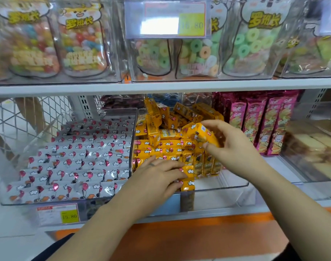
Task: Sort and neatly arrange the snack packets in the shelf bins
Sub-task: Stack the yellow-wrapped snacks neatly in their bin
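A clear middle bin [234, 185] holds many yellow snack packets [166, 146], neat rows in front and a loose heap at the back. My left hand [157, 176] lies flat on the front rows, fingers straight, pressing them down. My right hand [230, 146] is raised over the bin and pinches one yellow packet [200, 134] between thumb and fingers. The clear bin on the left [48, 201] is filled with tidy rows of white packets [76, 159] printed with red balloons.
Pink upright packets [262, 125] stand right of the yellow bin, then a clear bin of cake slices [311, 147]. The upper shelf [161, 85] carries candy bags and a price tag [166, 17]. A second price tag [59, 214] hangs below left. An orange ledge [198, 234] runs underneath.
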A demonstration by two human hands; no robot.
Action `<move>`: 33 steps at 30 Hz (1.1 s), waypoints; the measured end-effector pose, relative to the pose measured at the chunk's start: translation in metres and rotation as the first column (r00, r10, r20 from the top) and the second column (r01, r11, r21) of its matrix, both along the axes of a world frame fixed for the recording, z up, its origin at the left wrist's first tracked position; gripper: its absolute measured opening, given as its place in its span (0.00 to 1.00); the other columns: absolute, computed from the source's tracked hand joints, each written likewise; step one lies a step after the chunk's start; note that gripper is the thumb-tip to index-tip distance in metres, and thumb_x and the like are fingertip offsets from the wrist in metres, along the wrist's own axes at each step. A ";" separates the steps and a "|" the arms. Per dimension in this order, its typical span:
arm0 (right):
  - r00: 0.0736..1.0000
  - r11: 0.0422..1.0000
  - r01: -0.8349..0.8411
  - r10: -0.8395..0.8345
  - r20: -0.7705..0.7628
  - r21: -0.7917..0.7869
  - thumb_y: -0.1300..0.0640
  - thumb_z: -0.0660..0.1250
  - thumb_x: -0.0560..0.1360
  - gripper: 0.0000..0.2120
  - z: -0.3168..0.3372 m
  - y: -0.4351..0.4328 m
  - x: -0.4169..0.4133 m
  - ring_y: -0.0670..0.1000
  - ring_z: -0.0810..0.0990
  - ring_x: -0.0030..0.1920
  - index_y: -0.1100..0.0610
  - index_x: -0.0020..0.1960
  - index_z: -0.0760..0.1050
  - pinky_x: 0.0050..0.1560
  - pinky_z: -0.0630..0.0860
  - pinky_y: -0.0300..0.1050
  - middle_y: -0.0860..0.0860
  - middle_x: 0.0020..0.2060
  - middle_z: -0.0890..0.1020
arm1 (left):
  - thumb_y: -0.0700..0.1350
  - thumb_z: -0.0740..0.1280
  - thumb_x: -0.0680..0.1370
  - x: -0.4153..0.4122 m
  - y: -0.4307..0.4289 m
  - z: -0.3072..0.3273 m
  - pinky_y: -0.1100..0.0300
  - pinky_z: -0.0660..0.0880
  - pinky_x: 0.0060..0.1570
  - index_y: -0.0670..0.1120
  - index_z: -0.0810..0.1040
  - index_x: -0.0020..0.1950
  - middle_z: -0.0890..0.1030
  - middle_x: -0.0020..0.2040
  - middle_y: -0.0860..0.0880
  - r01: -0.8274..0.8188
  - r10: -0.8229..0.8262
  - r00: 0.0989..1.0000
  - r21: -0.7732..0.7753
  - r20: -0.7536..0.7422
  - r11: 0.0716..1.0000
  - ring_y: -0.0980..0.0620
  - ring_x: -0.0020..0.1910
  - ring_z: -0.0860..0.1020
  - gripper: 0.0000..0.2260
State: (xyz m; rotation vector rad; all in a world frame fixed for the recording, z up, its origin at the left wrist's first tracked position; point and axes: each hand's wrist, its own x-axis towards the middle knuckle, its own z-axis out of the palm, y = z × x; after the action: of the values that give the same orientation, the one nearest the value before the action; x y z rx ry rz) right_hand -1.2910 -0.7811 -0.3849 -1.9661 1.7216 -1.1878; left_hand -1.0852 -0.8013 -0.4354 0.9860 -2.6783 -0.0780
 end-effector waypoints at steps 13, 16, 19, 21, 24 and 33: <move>0.984 0.899 -0.178 0.160 0.078 0.400 0.55 0.59 0.80 0.03 -0.040 -0.018 0.019 0.43 0.74 0.34 0.51 0.53 0.70 0.44 0.75 0.47 0.47 0.36 0.75 | 0.57 0.54 0.75 0.002 0.001 0.003 0.46 0.57 0.67 0.58 0.77 0.57 0.75 0.61 0.56 -0.045 0.046 0.999 -0.088 0.013 0.995 0.54 0.57 0.76 0.16; 0.983 0.852 -0.181 0.157 0.091 0.491 0.51 0.55 0.81 0.07 -0.044 -0.020 0.021 0.50 0.70 0.38 0.51 0.52 0.70 0.48 0.73 0.56 0.51 0.36 0.72 | 0.62 0.47 0.75 -0.001 0.004 0.010 0.47 0.48 0.71 0.59 0.69 0.68 0.67 0.71 0.55 -0.086 0.092 0.991 -0.073 0.096 0.994 0.54 0.65 0.72 0.25; 0.981 0.817 -0.192 0.181 0.074 0.544 0.49 0.52 0.82 0.13 -0.038 -0.015 0.019 0.52 0.74 0.45 0.54 0.58 0.72 0.54 0.72 0.52 0.51 0.41 0.74 | 0.65 0.36 0.73 -0.002 0.002 0.007 0.49 0.37 0.72 0.60 0.55 0.75 0.54 0.76 0.59 -0.127 0.131 0.978 -0.032 0.162 0.991 0.58 0.73 0.60 0.32; 0.979 0.858 -0.167 0.202 -0.020 0.485 0.48 0.53 0.81 0.16 -0.030 -0.011 0.015 0.53 0.76 0.50 0.56 0.57 0.74 0.55 0.73 0.50 0.52 0.46 0.78 | 0.66 0.40 0.77 -0.002 0.003 0.009 0.48 0.36 0.73 0.60 0.53 0.75 0.53 0.76 0.60 -0.139 0.140 0.973 -0.020 0.181 0.990 0.59 0.73 0.58 0.27; 0.986 0.995 0.017 -0.001 -0.167 0.094 0.52 0.58 0.80 0.12 -0.014 -0.014 0.008 0.50 0.77 0.49 0.55 0.55 0.76 0.46 0.72 0.37 0.51 0.50 0.80 | 0.62 0.48 0.80 -0.002 0.004 0.013 0.47 0.37 0.73 0.61 0.54 0.75 0.53 0.75 0.61 -0.138 0.136 0.971 -0.003 0.194 0.990 0.60 0.73 0.57 0.23; 0.551 0.954 0.300 -0.195 -0.811 -0.025 0.59 0.62 0.77 0.18 -0.025 -0.046 0.004 0.59 0.71 0.60 0.56 0.66 0.67 0.50 0.74 0.50 0.56 0.66 0.65 | 0.61 0.49 0.80 -0.004 0.006 0.016 0.48 0.36 0.73 0.62 0.54 0.74 0.53 0.75 0.63 -0.147 0.139 0.972 0.029 0.188 0.989 0.61 0.73 0.57 0.23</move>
State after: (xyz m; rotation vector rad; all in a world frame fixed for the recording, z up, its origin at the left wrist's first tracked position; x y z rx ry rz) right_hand -1.2866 -0.8270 -0.4102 -2.4371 2.4809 -0.1332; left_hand -1.0887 -0.7957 -0.4194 1.2537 -2.7714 -0.0135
